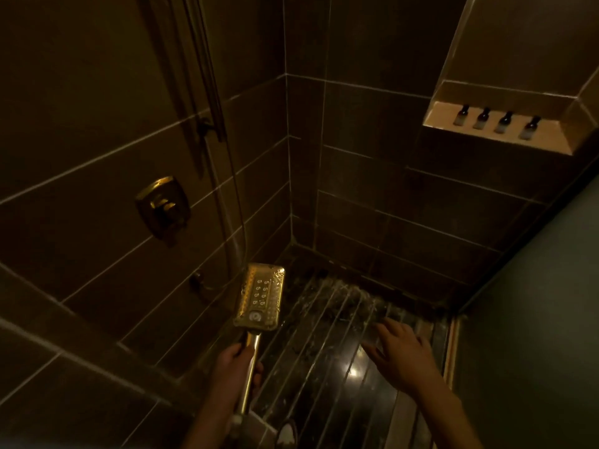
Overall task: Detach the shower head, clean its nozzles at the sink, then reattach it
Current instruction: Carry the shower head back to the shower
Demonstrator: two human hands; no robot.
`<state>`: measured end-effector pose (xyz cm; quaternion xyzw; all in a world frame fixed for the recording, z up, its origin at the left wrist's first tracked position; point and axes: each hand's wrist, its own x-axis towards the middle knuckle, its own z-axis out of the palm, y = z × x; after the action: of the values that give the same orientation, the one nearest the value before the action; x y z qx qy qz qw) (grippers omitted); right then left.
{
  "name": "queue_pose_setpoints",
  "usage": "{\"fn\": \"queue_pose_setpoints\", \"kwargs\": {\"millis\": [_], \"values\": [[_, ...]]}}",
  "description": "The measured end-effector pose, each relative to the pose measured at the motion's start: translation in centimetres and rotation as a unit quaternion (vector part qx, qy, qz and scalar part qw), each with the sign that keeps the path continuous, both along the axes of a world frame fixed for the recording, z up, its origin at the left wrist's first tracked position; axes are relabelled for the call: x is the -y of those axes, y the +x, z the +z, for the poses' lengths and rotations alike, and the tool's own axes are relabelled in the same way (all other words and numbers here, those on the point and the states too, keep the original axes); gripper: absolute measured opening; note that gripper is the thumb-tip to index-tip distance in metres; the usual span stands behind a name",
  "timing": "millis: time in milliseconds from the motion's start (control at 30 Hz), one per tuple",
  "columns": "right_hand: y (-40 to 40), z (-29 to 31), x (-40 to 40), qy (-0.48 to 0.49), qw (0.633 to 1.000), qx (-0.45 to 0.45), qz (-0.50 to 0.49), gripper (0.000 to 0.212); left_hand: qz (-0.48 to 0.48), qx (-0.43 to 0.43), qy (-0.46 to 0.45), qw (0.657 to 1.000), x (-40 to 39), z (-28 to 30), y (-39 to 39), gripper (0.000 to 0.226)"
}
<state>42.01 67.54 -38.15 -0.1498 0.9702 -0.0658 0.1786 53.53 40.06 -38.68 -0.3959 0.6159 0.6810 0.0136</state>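
**Shower head held low in the dim stall**

Below the wall valve (163,207), low in the stall, the shower head (260,296) was off the wall and in the person's left hand (234,367). That hand's grip was clamped around the metal handle, fingers wrapped on it, with the rectangular head pointing up and away so that its nozzle face showed toward the camera. Rows of small nozzles and a round button near the handle end were visible on that face. The hose (238,222) ran down the tiled wall just right of the valve and curved toward a fitting (196,280) low on the wall, beside the shower head.

Right of the shower head, the right hand (400,353) hovered over the dark shower floor (327,367), fingers spread apart and holding nothing. The floor was glossy, crossed by pale parallel lines, with a bright reflection between the two hands. It looked wet or spattered at its far end.

Above the valve, the vertical rail (207,76) rose along the wall, with a bracket (205,126) near its lower end. Far up to the right of the shower head, a wall niche (453,132) held four small bottles (496,122) in a row, each with a dark cap.
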Motion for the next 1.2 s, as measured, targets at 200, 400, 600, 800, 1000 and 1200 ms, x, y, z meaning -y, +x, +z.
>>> {"fn": "queue_pose_setpoints", "kwargs": {"millis": [200, 400, 600, 800, 1000, 1200], "values": [[-10.2, 0.3, 2.9, -0.001, 1.0, -0.017, 0.011, 0.061, -0.009, -0.027, 0.004, 1.0, 2.6, -0.1, -9.2, 0.018], [-21.2, 0.3, 6.9, -0.009, 0.999, -0.03, 0.032, 0.05, 0.008, -0.055, 0.01, 0.998, 5.9, -0.2, -17.6, 0.017], [-30.6, 2.4, 12.2, -0.053, 0.991, -0.067, 0.099, 0.036, 0.069, -0.064, 0.019, 0.995, 8.9, 0.4, -24.1, 0.017], [-40.1, 4.1, 17.5, -0.099, 0.973, -0.043, 0.206, 0.022, 0.145, -0.104, -0.01, 0.984, 10.4, 1.5, -28.8, 0.017], [-49.2, 7.6, 22.9, -0.149, 0.934, -0.006, 0.324, 0.017, 0.278, -0.159, -0.054, 0.946, 10.6, 4.3, -33.1, 0.012], [-54.5, 11.5, 27.5, -0.19, 0.895, -0.024, 0.402, 0.025, 0.354, -0.194, -0.118, 0.907, 10.8, 8.8, -36.1, 0.015]]}}
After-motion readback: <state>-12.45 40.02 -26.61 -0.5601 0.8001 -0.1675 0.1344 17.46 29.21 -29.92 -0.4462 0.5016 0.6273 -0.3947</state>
